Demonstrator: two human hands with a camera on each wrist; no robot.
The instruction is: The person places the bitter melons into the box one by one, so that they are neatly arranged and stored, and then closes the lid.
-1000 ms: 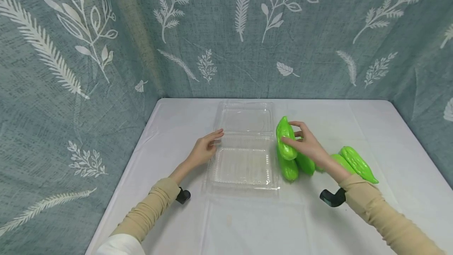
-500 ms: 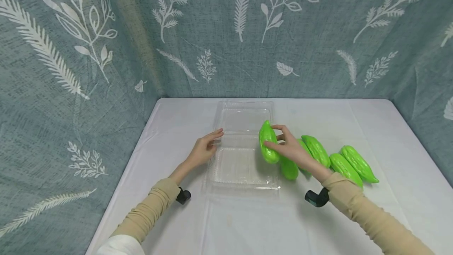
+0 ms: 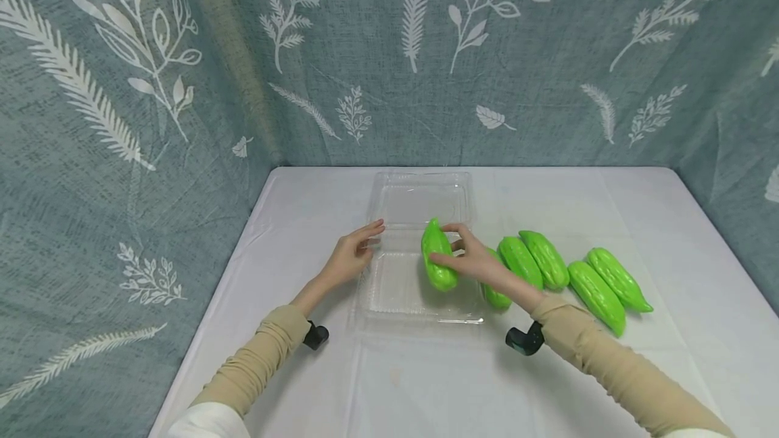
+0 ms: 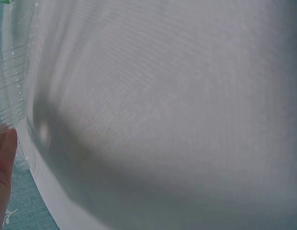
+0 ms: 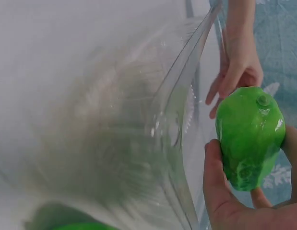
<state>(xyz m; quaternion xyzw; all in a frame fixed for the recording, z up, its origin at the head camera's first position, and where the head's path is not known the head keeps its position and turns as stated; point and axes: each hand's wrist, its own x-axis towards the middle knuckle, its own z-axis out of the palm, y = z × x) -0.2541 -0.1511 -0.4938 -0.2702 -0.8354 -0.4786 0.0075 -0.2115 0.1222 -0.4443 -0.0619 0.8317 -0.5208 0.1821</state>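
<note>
My right hand [image 3: 477,263] holds a glossy green bitter gourd [image 3: 435,255] between thumb and fingers, over the base of a clear plastic clamshell box [image 3: 389,289]. The gourd's pointed tip faces the back of the table; its blunt end with a short stub shows in the right wrist view, where the thumb and fingers [image 5: 215,187] grip its sides. My left hand [image 3: 348,257] rests at the box's left edge near the hinge, fingers loosely extended. The left wrist view shows only those fingertips [image 4: 10,143] against the clear plastic.
The box's lid [image 3: 420,203] lies folded back, flat on the white-covered table [image 3: 438,384]. Right of the box lie several more green gourds [image 3: 544,259], one partly hidden under my right forearm, with two [image 3: 596,296] farther right. A leaf-patterned curtain [image 3: 377,53] hangs behind the table.
My right hand has carried the gourd left, from above the other gourds at the box's right side to over the box's base. My left hand has stayed put.
</note>
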